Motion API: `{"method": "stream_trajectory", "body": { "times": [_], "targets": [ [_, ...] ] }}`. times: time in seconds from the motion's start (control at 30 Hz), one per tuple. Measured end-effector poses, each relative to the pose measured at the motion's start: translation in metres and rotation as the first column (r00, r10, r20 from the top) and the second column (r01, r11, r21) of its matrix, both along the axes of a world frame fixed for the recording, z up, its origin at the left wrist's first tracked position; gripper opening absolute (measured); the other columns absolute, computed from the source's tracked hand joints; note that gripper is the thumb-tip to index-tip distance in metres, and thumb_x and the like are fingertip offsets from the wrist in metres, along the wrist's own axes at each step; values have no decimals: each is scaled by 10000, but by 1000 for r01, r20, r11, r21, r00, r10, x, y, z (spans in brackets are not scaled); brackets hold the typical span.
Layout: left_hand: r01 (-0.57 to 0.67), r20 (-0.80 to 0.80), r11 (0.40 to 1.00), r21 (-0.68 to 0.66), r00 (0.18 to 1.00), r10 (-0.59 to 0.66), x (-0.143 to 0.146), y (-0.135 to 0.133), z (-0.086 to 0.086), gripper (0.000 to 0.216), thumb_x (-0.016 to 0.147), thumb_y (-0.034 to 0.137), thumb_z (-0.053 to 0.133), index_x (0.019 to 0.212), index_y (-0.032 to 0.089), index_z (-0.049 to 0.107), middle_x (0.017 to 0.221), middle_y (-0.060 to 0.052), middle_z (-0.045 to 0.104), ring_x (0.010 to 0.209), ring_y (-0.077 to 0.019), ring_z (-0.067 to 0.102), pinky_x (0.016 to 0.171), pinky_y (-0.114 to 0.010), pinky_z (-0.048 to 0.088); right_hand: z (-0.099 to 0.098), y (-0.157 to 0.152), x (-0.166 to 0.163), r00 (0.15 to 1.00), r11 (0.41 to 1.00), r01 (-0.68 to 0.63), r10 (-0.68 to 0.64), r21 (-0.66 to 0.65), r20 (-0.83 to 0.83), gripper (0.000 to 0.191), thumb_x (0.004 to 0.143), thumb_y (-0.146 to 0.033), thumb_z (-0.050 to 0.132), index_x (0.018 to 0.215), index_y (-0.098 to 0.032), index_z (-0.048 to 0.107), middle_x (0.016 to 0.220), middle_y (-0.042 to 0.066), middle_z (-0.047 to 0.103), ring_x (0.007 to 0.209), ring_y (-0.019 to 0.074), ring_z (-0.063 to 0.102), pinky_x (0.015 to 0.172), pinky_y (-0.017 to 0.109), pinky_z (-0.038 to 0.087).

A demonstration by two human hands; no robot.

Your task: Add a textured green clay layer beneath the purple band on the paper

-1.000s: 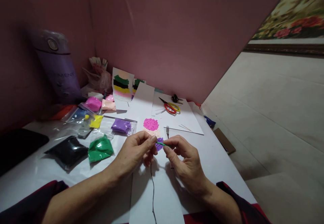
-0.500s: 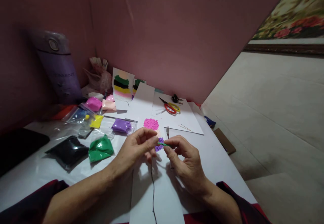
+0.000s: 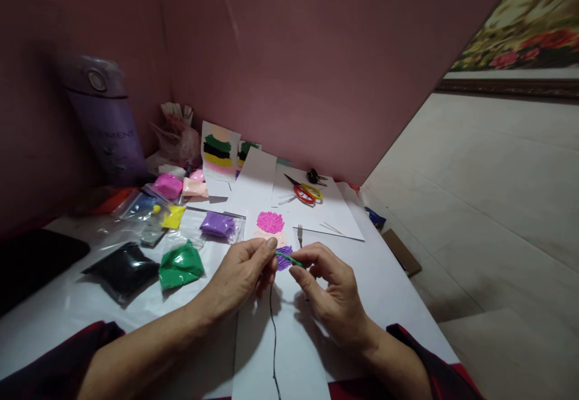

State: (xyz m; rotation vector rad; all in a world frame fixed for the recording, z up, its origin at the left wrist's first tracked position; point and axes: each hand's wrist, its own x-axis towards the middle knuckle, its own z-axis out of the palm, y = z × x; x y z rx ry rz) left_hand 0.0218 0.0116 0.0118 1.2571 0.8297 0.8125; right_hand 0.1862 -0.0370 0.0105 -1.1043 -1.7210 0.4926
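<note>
Both my hands meet over a white paper sheet point(image 3: 280, 339) on the table. My left hand point(image 3: 242, 270) pinches one end of a thin green clay strip point(image 3: 286, 258). The other end is pinched by my right hand point(image 3: 328, 288). Just beyond the strip, on the paper, lies a clay picture with a pink patch point(image 3: 270, 222), a pale peach band and a purple patch point(image 3: 284, 259) partly hidden by my fingers. A small fork tool point(image 3: 299, 233) lies beside it. A thin black line point(image 3: 272, 339) runs down the paper toward me.
Bags of clay lie at left: green point(image 3: 180, 265), black point(image 3: 121, 269), purple point(image 3: 217, 225), yellow point(image 3: 172, 216), pink point(image 3: 167, 186). A purple bottle point(image 3: 106, 122) stands at the back left. Red-and-yellow scissors point(image 3: 305, 192) lie on paper behind. A striped clay card point(image 3: 218, 152) leans on the pink wall.
My left thumb and fingers have shifted slightly along the green strip, which now tilts a little. Otherwise both hands stay in the same place.
</note>
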Motion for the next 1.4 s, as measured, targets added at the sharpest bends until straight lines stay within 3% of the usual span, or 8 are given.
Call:
{"method": "stream_trajectory", "body": {
  "times": [0.17, 0.37, 0.5, 0.63, 0.8, 1.07, 1.2, 1.4],
  "targets": [
    [10, -111, 1000, 22, 994, -7, -2, -1, 1, 663, 815, 708, 446, 422, 176, 497, 389, -2, 470, 369, -94, 403, 431, -234, 293, 0, -2, -1, 1000, 999, -25, 25, 26, 3, 111, 875, -150, 614, 969, -186, 661, 851, 36, 631, 749, 161, 585, 590, 268, 462],
    [-6, -69, 996, -85, 998, 0, -1, -3, 4, 686, 740, 794, 457, 539, 152, 589, 451, -29, 556, 389, -107, 443, 426, -229, 317, 1, -2, -1, 1000, 999, -13, 13, 42, 2, 118, 884, -149, 606, 979, -190, 664, 864, 39, 640, 769, 167, 592, 603, 277, 464],
    [-17, 17, 995, -101, 1000, 19, 0, -2, 2, 603, 761, 735, 519, 657, 146, 594, 500, -11, 576, 391, -98, 443, 417, -218, 326, 0, -3, 0, 1000, 1000, 0, 0, 29, -18, 118, 896, -163, 598, 993, -191, 660, 881, 45, 636, 776, 169, 594, 600, 281, 472],
    [42, 109, 998, -53, 993, -36, -2, 0, -1, 481, 789, 608, 601, 655, 147, 568, 551, 10, 574, 413, -74, 430, 425, -201, 316, -1, -2, 1, 999, 1000, 17, -16, 26, -28, 118, 898, -169, 595, 995, -198, 656, 882, 42, 628, 760, 167, 591, 592, 282, 479],
    [109, 100, 994, -12, 989, -107, -3, 1, -4, 368, 749, 484, 698, 678, 137, 597, 581, 20, 578, 456, -71, 451, 450, -193, 332, 0, -1, 1, 1000, 999, -14, 14, 35, -3, 165, 879, -139, 608, 1024, -201, 657, 889, 40, 629, 786, 168, 596, 611, 279, 486],
    [134, 75, 990, -33, 989, -131, -3, 2, -3, 404, 656, 508, 768, 651, 139, 602, 521, 17, 581, 418, -77, 454, 431, -200, 323, 1, -1, 1, 997, 996, -74, 74, 54, 6, 184, 849, -122, 640, 1004, -214, 673, 874, 34, 632, 772, 171, 599, 582, 278, 487],
    [171, 95, 985, -38, 981, -167, -4, 2, -6, 393, 752, 522, 699, 743, 131, 659, 666, -15, 638, 465, -78, 493, 473, -213, 386, 1, 1, 2, 1000, 997, -22, 21, 80, 14, 205, 857, -92, 614, 995, -225, 686, 877, 35, 637, 783, 172, 601, 580, 281, 478],
    [130, 95, 990, -53, 988, -124, -3, 2, -6, 370, 766, 493, 702, 688, 138, 634, 581, 20, 586, 426, -68, 470, 443, -201, 364, -4, 1, 2, 1000, 997, -19, 19, 71, -4, 298, 838, -79, 627, 1095, -229, 645, 894, 29, 639, 777, 169, 612, 587, 281, 485]
  ]
}}
